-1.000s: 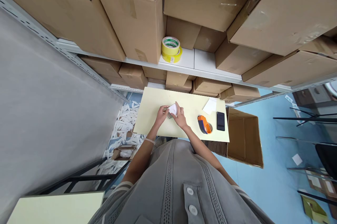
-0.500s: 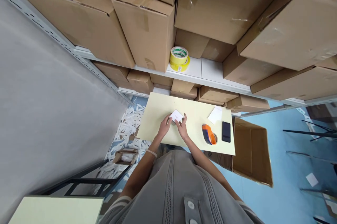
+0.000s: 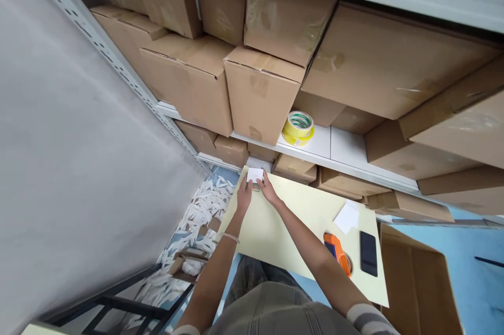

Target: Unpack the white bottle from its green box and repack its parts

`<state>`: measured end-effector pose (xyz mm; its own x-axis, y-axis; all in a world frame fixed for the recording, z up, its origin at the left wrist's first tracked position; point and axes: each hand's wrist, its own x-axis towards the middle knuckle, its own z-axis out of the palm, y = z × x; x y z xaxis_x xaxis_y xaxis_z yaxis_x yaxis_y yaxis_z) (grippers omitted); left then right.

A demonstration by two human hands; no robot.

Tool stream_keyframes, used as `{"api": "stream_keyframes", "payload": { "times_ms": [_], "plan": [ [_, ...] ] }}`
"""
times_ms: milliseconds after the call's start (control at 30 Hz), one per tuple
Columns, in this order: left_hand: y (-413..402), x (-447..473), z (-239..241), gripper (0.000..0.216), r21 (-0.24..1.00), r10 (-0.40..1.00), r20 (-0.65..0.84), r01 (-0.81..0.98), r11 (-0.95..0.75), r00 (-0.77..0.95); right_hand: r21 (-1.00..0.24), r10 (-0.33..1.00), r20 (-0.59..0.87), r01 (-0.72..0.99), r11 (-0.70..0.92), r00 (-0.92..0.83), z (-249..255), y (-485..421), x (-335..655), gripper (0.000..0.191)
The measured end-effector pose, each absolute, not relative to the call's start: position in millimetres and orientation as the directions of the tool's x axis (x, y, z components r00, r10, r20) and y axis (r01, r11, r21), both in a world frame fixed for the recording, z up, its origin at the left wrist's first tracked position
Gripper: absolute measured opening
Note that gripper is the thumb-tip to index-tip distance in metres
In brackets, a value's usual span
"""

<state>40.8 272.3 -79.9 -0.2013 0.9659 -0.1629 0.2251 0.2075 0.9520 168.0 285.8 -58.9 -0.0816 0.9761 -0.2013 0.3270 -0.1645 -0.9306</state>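
My left hand (image 3: 244, 196) and my right hand (image 3: 269, 189) hold a small white box (image 3: 255, 175) between them, over the far left corner of the pale yellow table (image 3: 283, 224). Thumbs rest on its near side while the fingers wrap its left and right sides. Faint print shows on top of the box. Something greenish shows just below its near edge, too small to make out. Well to the right lie an orange tape dispenser (image 3: 337, 252), a black phone (image 3: 368, 253) and white paper sheets (image 3: 347, 216).
Metal shelving (image 3: 346, 168) full of cardboard boxes (image 3: 262, 96) rises behind the table. Yellow tape rolls (image 3: 299, 128) are stacked on the shelf. A large open carton (image 3: 419, 277) stands at the right. White paper strips (image 3: 210, 203) cover the floor at the left, beside the grey wall (image 3: 98, 167).
Both hands have carried the white box forward and left, from mid-table to the far left corner. My arms are stretched further out. The head view has shifted upward and left.
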Motion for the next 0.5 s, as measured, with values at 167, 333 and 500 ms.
{"api": "stream_keyframes", "payload": {
  "times_ms": [167,333,500],
  "plan": [
    [268,59,-70,0.053,0.914,0.931,-0.261,0.246,0.323,-0.254,-0.977,0.978,-0.18,0.139,-0.164,-0.105,-68,288,171,0.09],
    [265,60,-53,0.054,0.896,0.916,-0.31,0.245,0.371,-0.253,-0.948,0.978,-0.206,0.243,-0.206,0.024,-59,289,170,0.094],
    [220,38,-36,0.064,0.949,0.906,-0.21,0.145,0.279,-0.368,-0.931,0.975,-0.07,0.337,-0.139,0.21,-32,243,191,0.083]
  ]
}}
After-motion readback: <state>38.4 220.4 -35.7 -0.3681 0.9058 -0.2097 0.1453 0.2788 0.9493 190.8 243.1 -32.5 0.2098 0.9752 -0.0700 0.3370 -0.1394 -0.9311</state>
